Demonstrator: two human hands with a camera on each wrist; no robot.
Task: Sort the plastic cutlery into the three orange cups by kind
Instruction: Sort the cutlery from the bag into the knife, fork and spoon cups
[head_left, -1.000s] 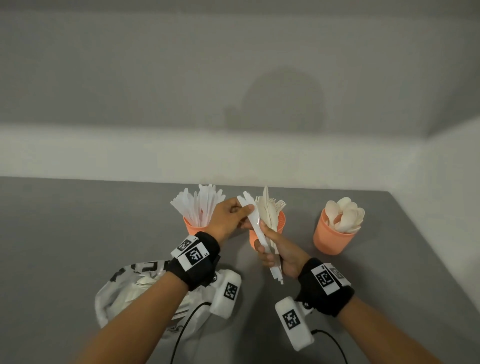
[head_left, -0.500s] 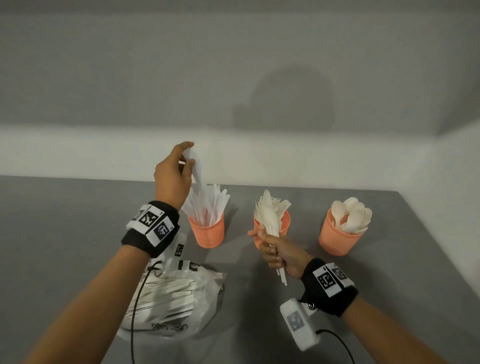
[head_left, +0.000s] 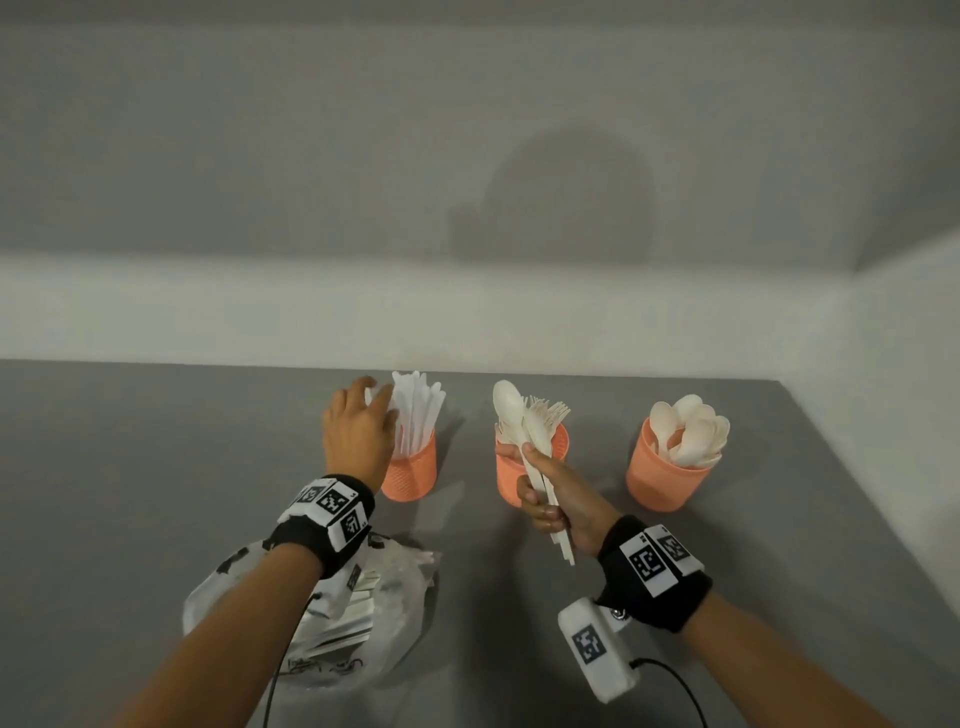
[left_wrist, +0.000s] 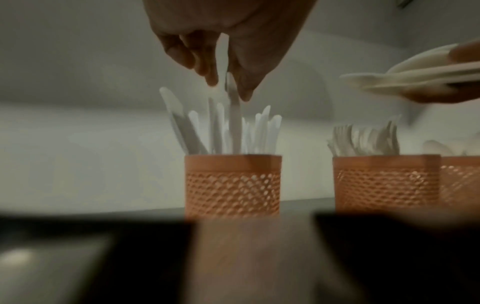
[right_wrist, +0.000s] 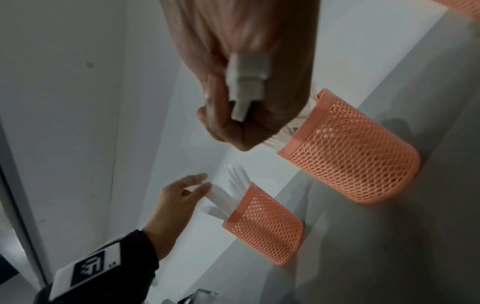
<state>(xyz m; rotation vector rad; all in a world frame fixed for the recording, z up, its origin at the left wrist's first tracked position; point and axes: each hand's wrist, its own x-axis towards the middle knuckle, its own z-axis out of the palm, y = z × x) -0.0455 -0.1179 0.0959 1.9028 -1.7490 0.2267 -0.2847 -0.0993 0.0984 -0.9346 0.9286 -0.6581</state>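
Observation:
Three orange mesh cups stand in a row. The left cup (head_left: 410, 473) (left_wrist: 232, 185) (right_wrist: 262, 232) holds white knives, the middle cup (head_left: 558, 441) (left_wrist: 384, 183) (right_wrist: 350, 160) forks, the right cup (head_left: 660, 478) spoons. My left hand (head_left: 382, 395) (left_wrist: 228, 88) (right_wrist: 205, 183) is over the left cup and pinches a knife (left_wrist: 235, 123) whose lower end stands among the others in it. In front of the middle cup, my right hand (head_left: 540, 483) (right_wrist: 241, 115) grips a bundle of spoons and forks (head_left: 524, 421) (left_wrist: 415, 76) by the handles, heads up.
A crumpled plastic bag (head_left: 395, 597) with more white cutlery lies on the grey table (head_left: 130, 467) under my left forearm. A white wall runs just behind the cups and along the table's right side.
My left hand took a knife from the bundle, lifted it up and to the left, then lowered it into the left cup. The right hand has stayed put with the bundle.

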